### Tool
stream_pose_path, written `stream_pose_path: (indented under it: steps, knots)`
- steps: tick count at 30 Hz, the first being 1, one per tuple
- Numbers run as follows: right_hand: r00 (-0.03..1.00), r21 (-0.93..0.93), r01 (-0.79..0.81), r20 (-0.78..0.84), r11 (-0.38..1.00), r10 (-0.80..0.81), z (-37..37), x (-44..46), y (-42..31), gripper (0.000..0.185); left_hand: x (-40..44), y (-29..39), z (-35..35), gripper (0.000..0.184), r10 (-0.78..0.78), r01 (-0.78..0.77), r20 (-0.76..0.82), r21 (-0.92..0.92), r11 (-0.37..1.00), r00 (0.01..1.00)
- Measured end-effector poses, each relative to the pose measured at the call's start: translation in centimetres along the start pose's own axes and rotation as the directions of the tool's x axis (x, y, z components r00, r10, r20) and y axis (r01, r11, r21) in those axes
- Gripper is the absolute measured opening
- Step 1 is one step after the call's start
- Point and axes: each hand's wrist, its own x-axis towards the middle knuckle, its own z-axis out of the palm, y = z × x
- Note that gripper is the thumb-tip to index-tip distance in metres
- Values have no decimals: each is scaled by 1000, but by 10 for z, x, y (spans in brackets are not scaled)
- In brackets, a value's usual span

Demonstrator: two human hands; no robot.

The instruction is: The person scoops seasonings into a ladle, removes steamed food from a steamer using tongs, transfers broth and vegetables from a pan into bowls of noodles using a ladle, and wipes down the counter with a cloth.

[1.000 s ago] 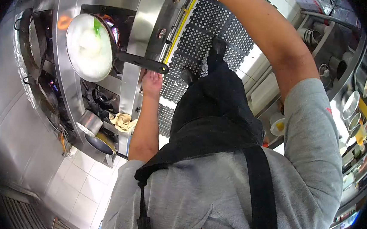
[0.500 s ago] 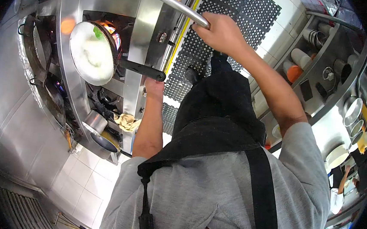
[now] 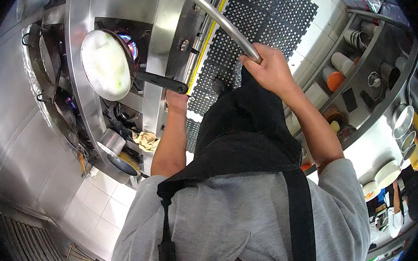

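My right hand (image 3: 271,69) is closed around the end of a long metal rod (image 3: 213,13), whose far end runs out of view at the top. By the stove's front edge, my left hand (image 3: 176,99) is just below the black handle (image 3: 161,81) of a frying pan. Its fingers are mostly hidden, so their grip is unclear. White frothy food with a faint green spot fills the pan (image 3: 107,66), which sits over a blue flame (image 3: 129,46).
A metal pot (image 3: 112,141), a dark pan (image 3: 122,165) and a beige cloth (image 3: 145,141) lie lower on the stove (image 3: 125,7). Foil-edged pans (image 3: 42,68) stand at the left. Shelves with bowls (image 3: 403,119) and cups line the right, where another person's arm (image 3: 396,198) shows.
My right hand came into view with the metal rod, then moved down and right. My left hand has shifted down slightly. The green piece in the pan is now mostly covered by froth.
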Motion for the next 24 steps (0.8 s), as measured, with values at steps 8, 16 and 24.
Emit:
stream_pose_path:
  steps: [8, 16, 24]
  knots:
    - [999, -14, -31, 32, 999, 31, 0, -13, 8, 28, 17, -5, -21, 23, -1, -14, -121, -127, 992, 993]
    - [995, -15, -59, 77, 998, 60, 9, -26, 12, 30, 47, -4, -43, 24, -14, -11, -147, -166, 986, 989]
    - [995, -47, 22, 95, 999, -18, 11, -37, -4, 28, 32, -5, -45, 24, -232, 229, -87, -40, 973, 969]
